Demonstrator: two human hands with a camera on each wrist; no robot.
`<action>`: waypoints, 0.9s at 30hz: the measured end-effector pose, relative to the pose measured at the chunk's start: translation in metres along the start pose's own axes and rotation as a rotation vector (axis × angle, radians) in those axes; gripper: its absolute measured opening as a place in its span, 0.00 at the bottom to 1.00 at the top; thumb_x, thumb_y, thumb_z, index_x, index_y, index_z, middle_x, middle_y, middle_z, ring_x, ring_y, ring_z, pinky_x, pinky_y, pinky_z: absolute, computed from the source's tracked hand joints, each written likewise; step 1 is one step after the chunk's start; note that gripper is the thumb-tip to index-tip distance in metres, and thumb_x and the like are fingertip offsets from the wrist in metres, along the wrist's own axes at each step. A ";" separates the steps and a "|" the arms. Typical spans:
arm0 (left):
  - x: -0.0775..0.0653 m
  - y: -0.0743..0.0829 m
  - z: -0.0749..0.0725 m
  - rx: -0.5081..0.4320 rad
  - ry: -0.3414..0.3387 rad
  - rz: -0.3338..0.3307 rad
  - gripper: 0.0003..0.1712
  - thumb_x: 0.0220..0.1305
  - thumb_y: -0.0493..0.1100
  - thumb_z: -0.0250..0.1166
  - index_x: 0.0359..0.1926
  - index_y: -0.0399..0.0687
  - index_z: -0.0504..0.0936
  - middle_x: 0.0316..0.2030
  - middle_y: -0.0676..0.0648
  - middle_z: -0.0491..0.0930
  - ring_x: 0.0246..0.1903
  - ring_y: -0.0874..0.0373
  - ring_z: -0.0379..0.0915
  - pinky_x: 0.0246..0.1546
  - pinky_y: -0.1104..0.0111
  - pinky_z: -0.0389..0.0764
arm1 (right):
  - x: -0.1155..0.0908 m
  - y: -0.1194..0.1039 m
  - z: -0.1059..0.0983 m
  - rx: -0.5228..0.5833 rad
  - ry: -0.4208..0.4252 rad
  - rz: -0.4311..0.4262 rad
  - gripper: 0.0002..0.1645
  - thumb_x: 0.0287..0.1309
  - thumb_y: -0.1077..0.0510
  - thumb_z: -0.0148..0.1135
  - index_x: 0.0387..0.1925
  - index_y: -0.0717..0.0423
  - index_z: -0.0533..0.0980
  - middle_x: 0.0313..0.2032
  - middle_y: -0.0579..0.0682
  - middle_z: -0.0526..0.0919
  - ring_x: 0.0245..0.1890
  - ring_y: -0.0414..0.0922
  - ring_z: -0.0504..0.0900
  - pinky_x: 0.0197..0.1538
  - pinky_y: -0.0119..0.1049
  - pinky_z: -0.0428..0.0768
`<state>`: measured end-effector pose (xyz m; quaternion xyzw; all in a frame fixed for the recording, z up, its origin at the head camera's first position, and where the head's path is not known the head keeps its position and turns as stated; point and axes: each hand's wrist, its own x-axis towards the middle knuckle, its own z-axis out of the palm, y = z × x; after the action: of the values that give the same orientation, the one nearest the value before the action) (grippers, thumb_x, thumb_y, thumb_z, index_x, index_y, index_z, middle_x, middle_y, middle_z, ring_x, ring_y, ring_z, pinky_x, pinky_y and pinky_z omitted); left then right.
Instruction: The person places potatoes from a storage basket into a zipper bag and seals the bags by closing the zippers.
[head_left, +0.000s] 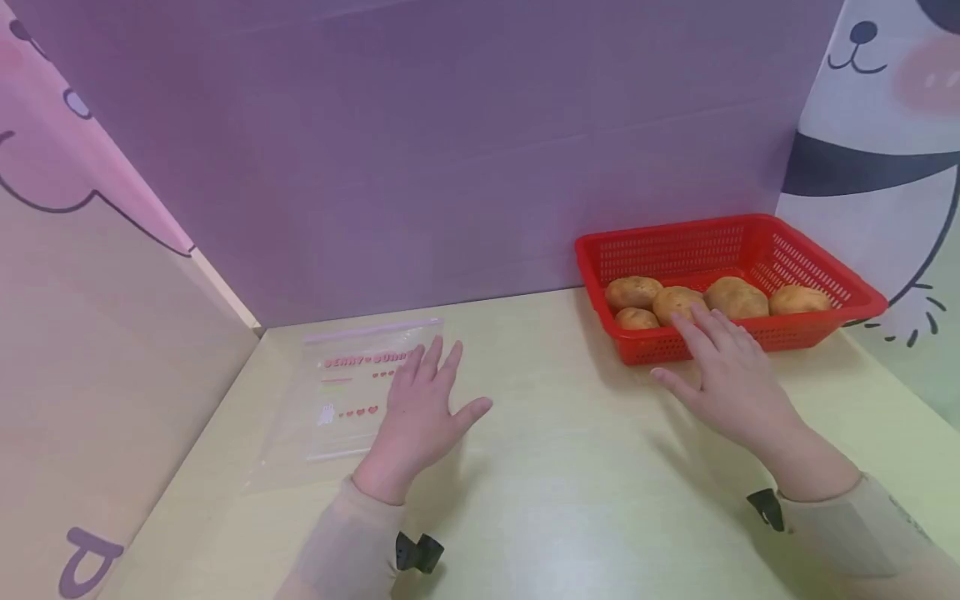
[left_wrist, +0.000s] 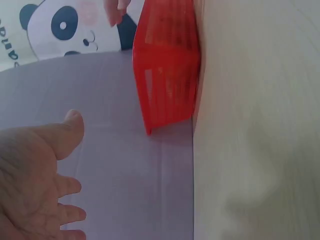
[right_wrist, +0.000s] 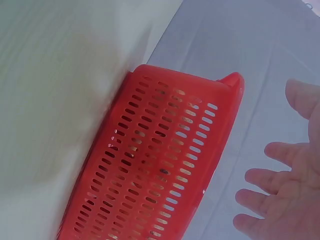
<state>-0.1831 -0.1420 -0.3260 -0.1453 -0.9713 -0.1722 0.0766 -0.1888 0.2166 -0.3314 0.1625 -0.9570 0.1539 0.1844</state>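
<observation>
My left hand (head_left: pixel 422 415) hovers over the right part of a clear zip bag (head_left: pixel 352 442) with pink print, its fingers spread and holding nothing. The bag lies flat on the table's left side. My right hand (head_left: pixel 731 387) is held above the table at the front of a red plastic basket (head_left: pixel 697 227), fingers extended and nothing in its grasp. Several potatoes (head_left: pixel 737 297) lie inside the basket. In the right wrist view the basket's slotted side (right_wrist: pixel 155 155) stands apart from the fingers (right_wrist: pixel 267 181). The left wrist view shows the left palm (left_wrist: pixel 25 180) empty.
A pale wooden table (head_left: pixel 555 483) carries the bag and basket. Behind it rises a purple-grey panel (head_left: pixel 450 167). Printed cartoon walls stand at the left and right, with a panda (head_left: pixel 862 108) on the right one.
</observation>
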 end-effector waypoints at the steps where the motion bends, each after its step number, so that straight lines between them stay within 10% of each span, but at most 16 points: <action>1: 0.004 0.004 0.001 -0.021 -0.015 0.009 0.48 0.63 0.65 0.57 0.75 0.48 0.52 0.74 0.40 0.45 0.72 0.39 0.37 0.67 0.42 0.44 | 0.000 0.000 0.000 -0.001 0.002 -0.001 0.49 0.55 0.44 0.66 0.70 0.65 0.58 0.68 0.69 0.57 0.65 0.70 0.54 0.62 0.68 0.54; 15: 0.078 0.070 0.041 -0.389 -0.222 -0.033 0.43 0.64 0.64 0.56 0.74 0.55 0.55 0.71 0.49 0.58 0.70 0.51 0.52 0.67 0.56 0.57 | 0.002 0.005 -0.005 -0.008 -0.006 0.039 0.49 0.53 0.47 0.69 0.68 0.67 0.60 0.64 0.71 0.62 0.62 0.70 0.61 0.59 0.68 0.61; 27: 0.116 0.107 0.067 -0.666 -0.206 -0.168 0.43 0.64 0.61 0.59 0.75 0.56 0.54 0.69 0.48 0.62 0.66 0.51 0.61 0.58 0.52 0.70 | 0.009 0.022 -0.012 -0.008 0.017 0.119 0.48 0.54 0.46 0.67 0.68 0.67 0.59 0.66 0.70 0.59 0.62 0.70 0.59 0.56 0.72 0.60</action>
<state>-0.2659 0.0082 -0.3321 -0.0985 -0.8731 -0.4693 -0.0877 -0.2011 0.2380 -0.3225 0.1031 -0.9641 0.1620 0.1836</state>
